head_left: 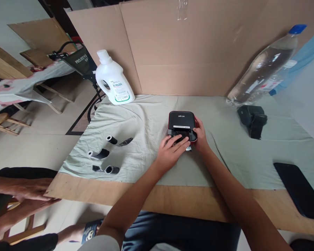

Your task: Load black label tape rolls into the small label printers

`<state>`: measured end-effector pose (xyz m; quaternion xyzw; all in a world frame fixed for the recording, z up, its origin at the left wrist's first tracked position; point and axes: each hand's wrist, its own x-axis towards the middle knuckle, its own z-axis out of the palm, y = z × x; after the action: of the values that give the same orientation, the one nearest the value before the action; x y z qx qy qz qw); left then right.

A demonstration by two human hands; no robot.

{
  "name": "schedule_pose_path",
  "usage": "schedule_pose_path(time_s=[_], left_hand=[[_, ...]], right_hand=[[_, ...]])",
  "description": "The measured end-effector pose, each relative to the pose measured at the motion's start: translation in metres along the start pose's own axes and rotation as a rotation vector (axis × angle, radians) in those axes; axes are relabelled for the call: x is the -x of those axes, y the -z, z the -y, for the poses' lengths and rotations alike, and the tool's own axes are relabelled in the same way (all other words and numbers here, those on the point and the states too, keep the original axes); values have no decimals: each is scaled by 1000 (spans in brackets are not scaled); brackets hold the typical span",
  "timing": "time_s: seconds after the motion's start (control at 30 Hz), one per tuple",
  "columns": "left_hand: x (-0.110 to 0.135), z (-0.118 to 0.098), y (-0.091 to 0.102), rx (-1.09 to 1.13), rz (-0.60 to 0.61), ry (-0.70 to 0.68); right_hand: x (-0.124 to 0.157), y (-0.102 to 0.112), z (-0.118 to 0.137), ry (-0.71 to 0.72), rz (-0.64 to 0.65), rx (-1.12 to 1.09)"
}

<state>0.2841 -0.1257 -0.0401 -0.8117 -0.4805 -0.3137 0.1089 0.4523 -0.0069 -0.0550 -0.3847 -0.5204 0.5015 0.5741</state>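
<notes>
A small black device with a red rim [181,120] lies on the grey-green cloth [146,118] in the middle of the table. My left hand [171,152] rests on its near end, fingers stretched across the front part. My right hand [201,136] grips the device's right near corner, fingers curled round it. Something small and shiny shows under the hands; I cannot make it out.
Three black nozzle-like parts [104,154] lie on the cloth at left. A white detergent bottle [113,79] stands back left, a clear water bottle [264,68] leans back right, a black pouch [253,120] beside it. A dark phone [298,190] lies near right. Another person's hands [28,195] rest at left.
</notes>
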Motion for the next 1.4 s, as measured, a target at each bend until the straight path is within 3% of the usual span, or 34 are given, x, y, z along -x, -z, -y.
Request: schedule_pose_path(time_s=[0.2, 0.37, 0.47, 0.7, 0.9, 1.17, 1.4], left_hand=[[-2, 7, 6, 14, -16, 11], [-9, 27, 11, 66, -32, 309], [-11, 34, 10, 132, 16, 397], [-11, 36, 4, 147, 5, 396], [-11, 34, 1, 116, -1, 370], [-9, 36, 1, 185, 78, 481], [-10, 37, -1, 221, 42, 470]], right_hand=[[0, 0, 4, 3, 1, 24], [2, -1, 7, -41, 8, -24], [2, -2, 0, -29, 12, -30], [2, -6, -14, 44, -22, -106], [1, -7, -16, 24, -41, -249], [-4, -2, -5, -40, -26, -215], [-4, -1, -2, -22, -43, -131]])
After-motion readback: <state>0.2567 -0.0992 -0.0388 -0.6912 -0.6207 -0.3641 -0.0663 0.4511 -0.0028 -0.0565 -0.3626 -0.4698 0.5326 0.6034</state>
